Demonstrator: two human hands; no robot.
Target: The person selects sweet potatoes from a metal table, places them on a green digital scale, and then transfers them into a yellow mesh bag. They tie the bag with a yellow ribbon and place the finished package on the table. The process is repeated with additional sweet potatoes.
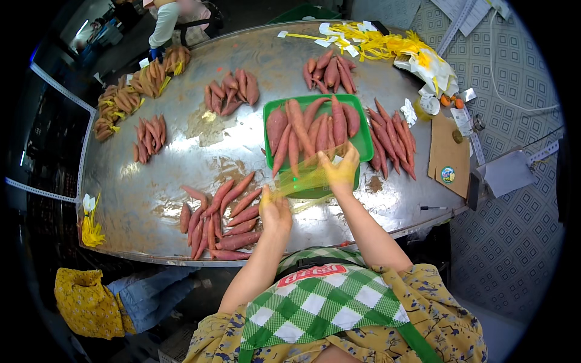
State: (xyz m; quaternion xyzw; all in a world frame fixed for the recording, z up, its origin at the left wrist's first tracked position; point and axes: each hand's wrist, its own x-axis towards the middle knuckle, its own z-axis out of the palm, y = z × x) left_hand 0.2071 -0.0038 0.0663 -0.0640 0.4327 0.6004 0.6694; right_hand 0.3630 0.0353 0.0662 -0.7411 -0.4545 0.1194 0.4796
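A yellow mesh net bag (pixel 302 179) is stretched between my two hands, over the front part of a green plastic tray (pixel 368 136). My left hand (pixel 276 211) grips its left end, just right of some loose sweet potatoes. At the tray's front edge, my right hand (pixel 340 170) has its fingers inside or behind the mesh at the other end. Several reddish sweet potatoes (pixel 297 125) lie side by side in the tray, their lower tips near the net. A green surface with a small lit green display shows through the mesh below the tray.
On the metal table (pixel 159 190) lie piles of sweet potatoes at the front left (pixel 222 218), right (pixel 392 136) and back (pixel 330 72). Netted bundles (pixel 147 79) line the back left, near a co-worker's gloved hand (pixel 156 53). Yellow nets (pixel 376 43), cardboard (pixel 449 154) and a pen (pixel 433 208) lie right.
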